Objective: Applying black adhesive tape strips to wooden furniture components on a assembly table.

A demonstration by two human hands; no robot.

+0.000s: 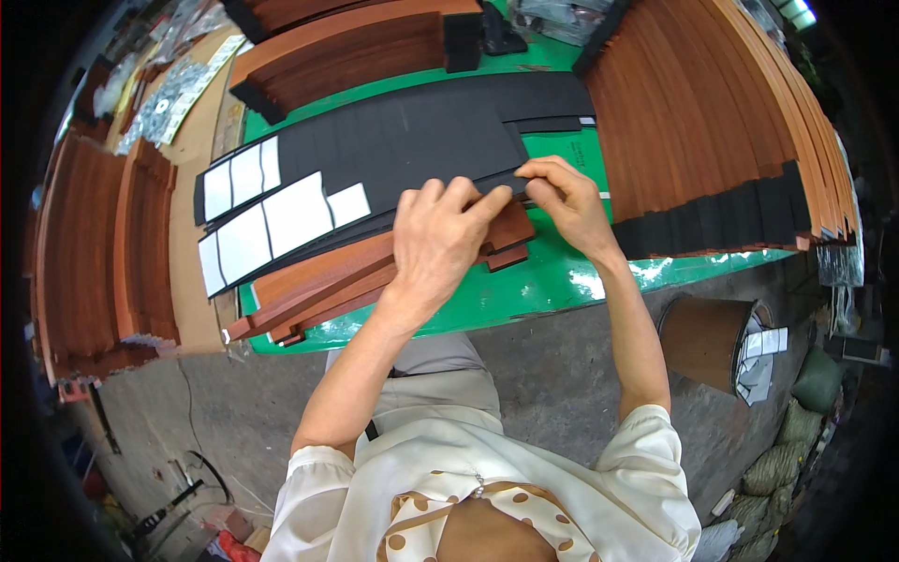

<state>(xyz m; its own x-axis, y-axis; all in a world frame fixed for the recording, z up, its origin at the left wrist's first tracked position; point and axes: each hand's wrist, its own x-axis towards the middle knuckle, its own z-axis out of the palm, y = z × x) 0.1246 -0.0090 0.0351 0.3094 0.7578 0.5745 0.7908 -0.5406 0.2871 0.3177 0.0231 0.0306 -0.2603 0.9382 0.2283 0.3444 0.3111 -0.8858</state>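
Note:
Black sheet strips [393, 131] lie in an overlapping stack across the green tabletop, some with white backing [295, 220] showing at their left ends. My right hand [571, 204] pinches the right end of a narrow black strip [501, 178] between thumb and fingers. Curled over that same strip, my left hand [435, 234] has its index finger stretched toward the pinched end; its thumb and fingertips are partly hidden. Below my left hand, reddish-brown wooden strips [323, 281] lie at a slant along the near side of the black stack.
Tall stacks of brown boards with black ends [698, 122] stand at the right. More brown boards [351, 61] are at the back, and others [145, 244] at the left. On the floor at the right, a brown bin [707, 342] holds white scraps. The green table [552, 281] has a near edge before me.

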